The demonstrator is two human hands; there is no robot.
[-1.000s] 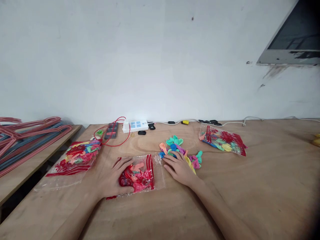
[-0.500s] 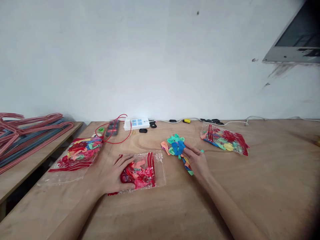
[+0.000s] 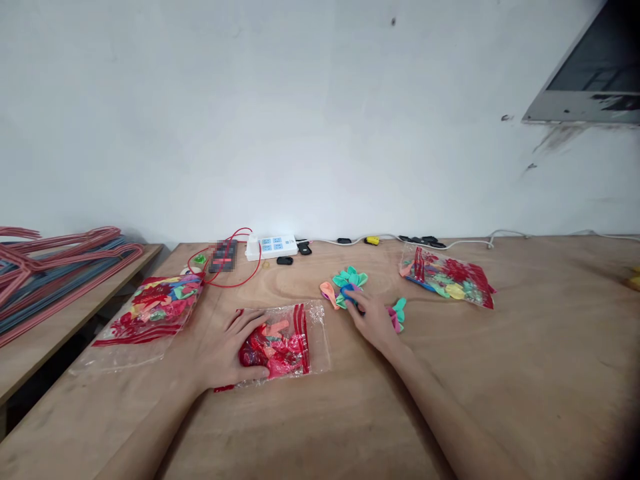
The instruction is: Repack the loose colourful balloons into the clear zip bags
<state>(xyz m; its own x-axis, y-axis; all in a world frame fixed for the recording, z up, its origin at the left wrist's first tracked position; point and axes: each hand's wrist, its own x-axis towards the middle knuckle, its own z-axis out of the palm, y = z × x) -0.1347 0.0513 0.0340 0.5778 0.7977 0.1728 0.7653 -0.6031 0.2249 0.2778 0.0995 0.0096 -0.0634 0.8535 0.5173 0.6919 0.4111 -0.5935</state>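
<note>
A clear bag with red stripes (image 3: 287, 343), holding red, pink and orange balloons, lies on the wooden table (image 3: 320, 427). My left hand (image 3: 227, 350) rests on its left part, thumb and fingers spread. Right of the bag is a small pile of loose balloons (image 3: 350, 277), mostly green, with an orange one at its left. My right hand (image 3: 373, 320) reaches onto this pile, its fingertips pinched at a blue balloon (image 3: 349, 291). Green and pink balloons (image 3: 397, 313) show beside that hand, which partly hides them.
Filled balloon bags lie at left (image 3: 155, 307) and right (image 3: 450, 277). Along the wall are a white power strip (image 3: 273, 247), a red cable, a phone-like dark object (image 3: 223, 256) and small black items. Pink and blue hangers (image 3: 65, 267) fill the far-left table.
My right hand has moved left and turned over the pile. The blue balloon sits lower, and the green and pink balloons at the right are more exposed. My left hand stays on the bag.
</note>
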